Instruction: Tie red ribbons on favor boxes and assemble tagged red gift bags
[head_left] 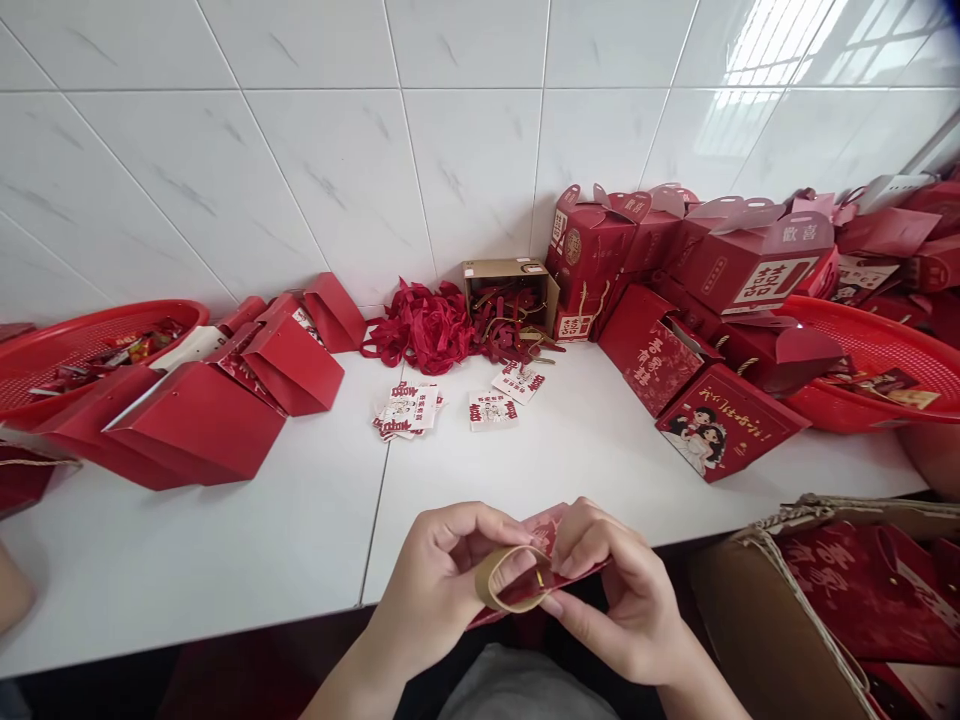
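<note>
Both hands meet over the table's front edge around a red gift bag (547, 528) with a tan ribbon loop (491, 580). My left hand (442, 560) has its fingers curled on the loop and the bag's left side. With thumb and fingers pinched together, my right hand (615, 580) grips the bag's right side beside a small gold piece (540, 578). Most of the bag is hidden by the hands. Beyond them lie printed cards (493, 411), a stack of more cards (409, 410) and a heap of red ribbon (427, 325).
Red bags (202, 425) and a red basket (191, 312) stand at the left. An open box of ribbons (551, 300) is against the wall. Red boxes (592, 240), upright bags (731, 425) and another basket (847, 405) fill the right. A cardboard carton (750, 610) is at lower right.
</note>
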